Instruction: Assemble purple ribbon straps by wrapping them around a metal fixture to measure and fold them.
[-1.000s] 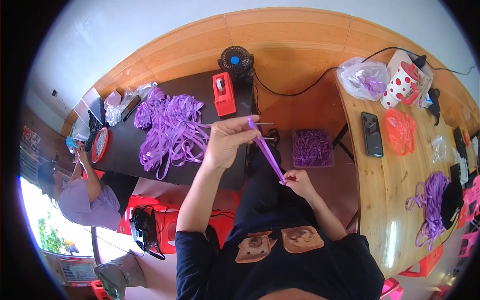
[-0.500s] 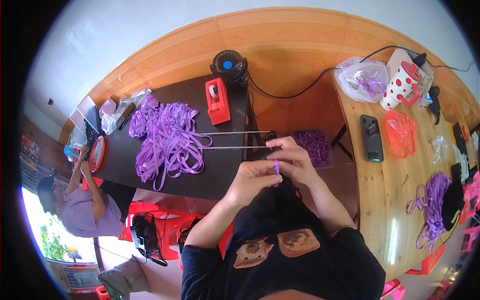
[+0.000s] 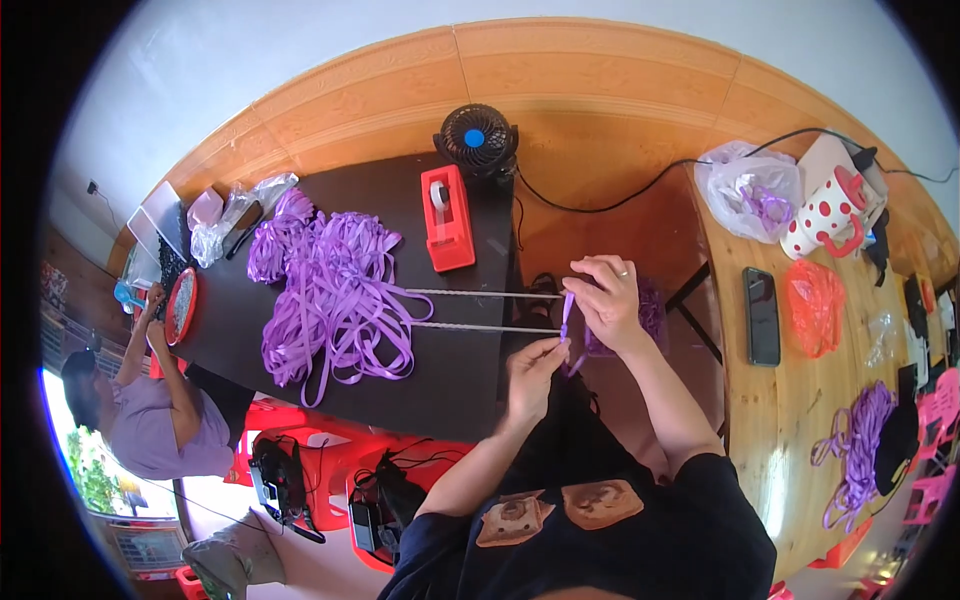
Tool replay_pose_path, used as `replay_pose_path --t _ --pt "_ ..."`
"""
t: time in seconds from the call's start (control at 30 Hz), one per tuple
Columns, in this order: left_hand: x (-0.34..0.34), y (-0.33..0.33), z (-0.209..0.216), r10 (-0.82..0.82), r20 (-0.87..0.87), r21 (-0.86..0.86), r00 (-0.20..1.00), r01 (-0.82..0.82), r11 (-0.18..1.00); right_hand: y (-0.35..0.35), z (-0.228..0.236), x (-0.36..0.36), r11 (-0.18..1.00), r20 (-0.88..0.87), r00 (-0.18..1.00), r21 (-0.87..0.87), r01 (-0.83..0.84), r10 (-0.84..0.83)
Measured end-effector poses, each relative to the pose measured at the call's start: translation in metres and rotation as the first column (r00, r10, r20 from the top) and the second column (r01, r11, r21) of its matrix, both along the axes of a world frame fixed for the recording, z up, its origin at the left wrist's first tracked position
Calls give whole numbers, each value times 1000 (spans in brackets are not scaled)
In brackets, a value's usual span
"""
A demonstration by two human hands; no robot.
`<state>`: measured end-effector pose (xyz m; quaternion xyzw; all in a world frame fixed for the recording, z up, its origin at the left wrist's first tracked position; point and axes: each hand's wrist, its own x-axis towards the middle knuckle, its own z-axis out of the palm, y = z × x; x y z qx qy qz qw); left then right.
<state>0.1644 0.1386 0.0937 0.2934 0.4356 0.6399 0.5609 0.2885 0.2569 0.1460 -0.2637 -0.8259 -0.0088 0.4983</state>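
Purple ribbon [image 3: 567, 315] stretches upright, pinched between left hand [image 3: 532, 368] below and right hand [image 3: 607, 298] above.

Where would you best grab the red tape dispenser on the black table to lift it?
Grip the red tape dispenser across its long sides, near the middle, coming down from above. It lies as a narrow block on the black table, its sides free, with the fan crowding its far end.

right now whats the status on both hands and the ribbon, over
Left hand and right hand both pinching short purple ribbon strip, held upright between them. Two thin metal rods jut from black table beside it. Nothing blocking.
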Motion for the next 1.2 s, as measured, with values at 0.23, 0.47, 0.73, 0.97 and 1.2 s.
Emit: replay_pose_path --t 0.23,0.47,0.73,0.97,1.2 --pt "-4 19 -15 161 106 165 981 -177 970 33 -18 -28 995 0 997 -61 -81 82" --pt "3 26 -17 280 222 145 934 -315 938 36 -41 -50 976 -75 989 -169 -137 126" --pt "0 10 -27 203 154 138 967 -225 965 14 -84 -50 913 -104 987 -379 -152 121" --pt "9 -49 -18 140 96 -139 986 -126 982 -41 -108 -39 826 -109 986 -539 -167 128" --pt "-1 -111 3 21 -15 -92 1000 -23 995 -112 -115 -29 681 -293 944 -662 -313 150"
